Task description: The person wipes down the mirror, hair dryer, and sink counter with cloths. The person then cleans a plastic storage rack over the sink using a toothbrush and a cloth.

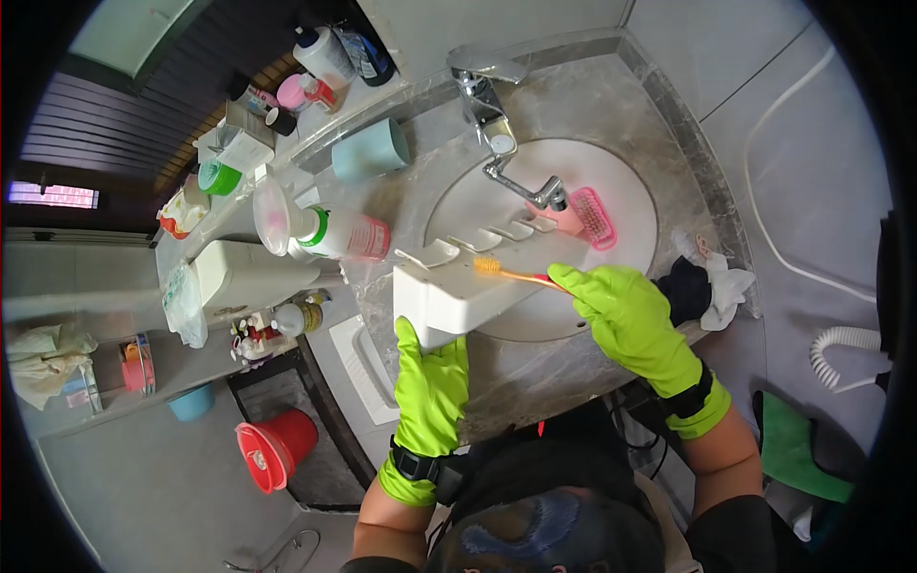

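Observation:
My left hand (430, 393), in a lime-green rubber glove, grips the near left end of a white plastic toothbrush holder (441, 298) with a row of curved slots along its far edge. The holder is over the front left part of the white sink basin (632, 186). A toothbrush (521, 276) with yellow bristles is pinched in my gloved right hand (621, 320). Its head lies over the holder's upper face; I cannot tell whether the bristles touch. A pink scrubbing brush (594, 220) lies in the basin, below the chrome faucet (495, 138).
Left of the basin are a spray bottle (344, 234) and a light blue cup (371, 151). Dark cloth (686, 289) and white cloth (728, 291) lie at the counter's right edge. A red bucket (287, 441) stands on the floor, lower left. Bottles line the ledge behind.

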`<state>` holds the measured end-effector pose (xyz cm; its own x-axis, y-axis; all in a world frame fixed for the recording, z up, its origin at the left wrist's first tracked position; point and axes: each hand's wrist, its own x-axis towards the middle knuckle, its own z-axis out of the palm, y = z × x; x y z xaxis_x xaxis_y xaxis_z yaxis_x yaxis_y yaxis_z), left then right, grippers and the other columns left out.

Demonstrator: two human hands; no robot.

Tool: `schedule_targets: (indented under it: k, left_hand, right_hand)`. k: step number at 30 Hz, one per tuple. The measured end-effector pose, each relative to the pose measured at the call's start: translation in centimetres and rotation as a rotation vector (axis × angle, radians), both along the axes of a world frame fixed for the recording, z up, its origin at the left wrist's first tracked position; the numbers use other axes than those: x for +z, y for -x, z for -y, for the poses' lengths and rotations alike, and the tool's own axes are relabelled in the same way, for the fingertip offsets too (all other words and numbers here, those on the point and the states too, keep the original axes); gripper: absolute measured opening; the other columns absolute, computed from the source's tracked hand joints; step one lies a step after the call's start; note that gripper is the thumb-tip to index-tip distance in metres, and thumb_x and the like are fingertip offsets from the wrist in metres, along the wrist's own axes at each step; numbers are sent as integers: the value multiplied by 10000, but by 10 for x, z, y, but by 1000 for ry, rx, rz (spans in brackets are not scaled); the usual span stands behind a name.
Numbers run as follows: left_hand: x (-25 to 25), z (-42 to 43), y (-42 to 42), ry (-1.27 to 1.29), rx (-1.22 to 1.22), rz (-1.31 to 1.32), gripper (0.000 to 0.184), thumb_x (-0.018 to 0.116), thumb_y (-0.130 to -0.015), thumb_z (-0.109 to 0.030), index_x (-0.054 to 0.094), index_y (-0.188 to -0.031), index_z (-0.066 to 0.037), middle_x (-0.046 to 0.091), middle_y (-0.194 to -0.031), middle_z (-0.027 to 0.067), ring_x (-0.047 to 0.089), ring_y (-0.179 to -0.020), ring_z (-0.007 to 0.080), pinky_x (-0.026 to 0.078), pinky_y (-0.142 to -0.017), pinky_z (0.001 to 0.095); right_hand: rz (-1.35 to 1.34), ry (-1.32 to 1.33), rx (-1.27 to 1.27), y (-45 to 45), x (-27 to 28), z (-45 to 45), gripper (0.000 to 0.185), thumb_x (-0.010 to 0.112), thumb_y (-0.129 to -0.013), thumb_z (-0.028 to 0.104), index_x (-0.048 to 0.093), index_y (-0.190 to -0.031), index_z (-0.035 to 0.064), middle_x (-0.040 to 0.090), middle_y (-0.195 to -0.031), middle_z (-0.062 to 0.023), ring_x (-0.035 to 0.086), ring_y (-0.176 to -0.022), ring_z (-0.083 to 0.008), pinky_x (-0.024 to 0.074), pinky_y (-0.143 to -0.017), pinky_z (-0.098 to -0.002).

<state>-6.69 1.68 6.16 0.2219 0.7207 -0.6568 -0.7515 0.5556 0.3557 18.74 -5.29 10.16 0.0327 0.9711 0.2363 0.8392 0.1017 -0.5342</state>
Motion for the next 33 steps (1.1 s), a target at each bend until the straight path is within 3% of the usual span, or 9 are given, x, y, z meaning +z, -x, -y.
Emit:
schedule_targets:
  k: [3, 9, 12, 15, 16, 19, 20, 26, 33]
  left_hand:
    - [-1, 0, 7, 26, -6, 39, 588, 586, -1023, -382, 430, -1461, -22, 501, -1462, 138, 493, -1322, 304, 438, -1107, 468]
    - [-7, 3, 16, 21, -160, -211, 578, 587, -1020, -399, 445, -1446, -33, 512, -1449, 140, 491, -1335, 310, 451, -1101, 465]
    - [-14, -1, 39, -175, -393, -478, 894, 746, -888, -479, 327, -1525, -13, 460, -1462, 157, 424, -1384, 294, 382, -1160, 439]
    - [4, 2, 25, -887, -112, -1123, 1234, 896, -663, -557, 245, -1559, -13, 394, -1510, 176, 343, -1438, 298, 287, -1199, 467]
    - [3, -8, 22, -969, -173, -1010, 1485, 965, -454, -574, 173, -1580, -17, 348, -1538, 202, 279, -1472, 350, 212, -1216, 483]
    - [17, -21, 4, -1196, -778, -1263, 1491, 959, -431, -585, 195, -1575, -10, 381, -1508, 244, 318, -1437, 421, 266, -1178, 493]
    - [22, -22, -5, -1270, -782, -1469, 1420, 957, -473, -547, 227, -1565, -9, 456, -1425, 250, 427, -1303, 461, 356, -1097, 502]
    - [2, -19, -10, -1400, -596, -1514, 1198, 920, -598, -437, 302, -1520, 15, 539, -1261, 209, 521, -1077, 392, 444, -937, 489]
    - [0, -12, -17, -1338, -617, -1564, 1232, 933, -576, -441, 290, -1512, 39, 516, -1281, 203, 524, -1134, 382, 440, -981, 469]
  right_hand:
    - [118, -14, 87, -4, 6, -13, 423, 653, -821, 101, 677, -1243, 100, 606, -826, -54, 606, -797, -267, 492, -701, -379]
    - [195, -163, 293, -1, 30, -56, 326, 655, -800, 92, 709, -1120, 64, 599, -786, -50, 617, -743, -245, 502, -634, -370]
    - [299, -170, 378, 8, 41, -64, 300, 643, -817, 99, 707, -1105, 45, 600, -777, -52, 623, -709, -238, 504, -604, -363]
    - [428, -78, 393, 14, 47, -62, 295, 636, -829, 110, 702, -1106, 32, 589, -773, -48, 618, -706, -230, 501, -598, -357]
    - [466, -38, 394, 17, 48, -58, 298, 634, -831, 111, 700, -1109, 29, 583, -769, -46, 615, -706, -228, 500, -595, -355]
    - [403, -73, 361, 19, 45, -47, 241, 608, -835, 126, 662, -1046, 22, 600, -824, -67, 621, -731, -225, 506, -585, -367]
    - [364, -71, 352, 21, 39, -46, 274, 607, -841, 124, 654, -1090, 20, 594, -828, -70, 621, -732, -228, 507, -586, -370]
    - [244, -43, 291, 29, -4, -31, 428, 602, -868, 127, 609, -1280, 11, 579, -847, -83, 621, -751, -245, 507, -594, -378]
    - [248, 87, 225, 13, 11, 1, 460, 595, -868, 105, 600, -1323, 35, 614, -833, -96, 616, -678, -264, 490, -571, -398]
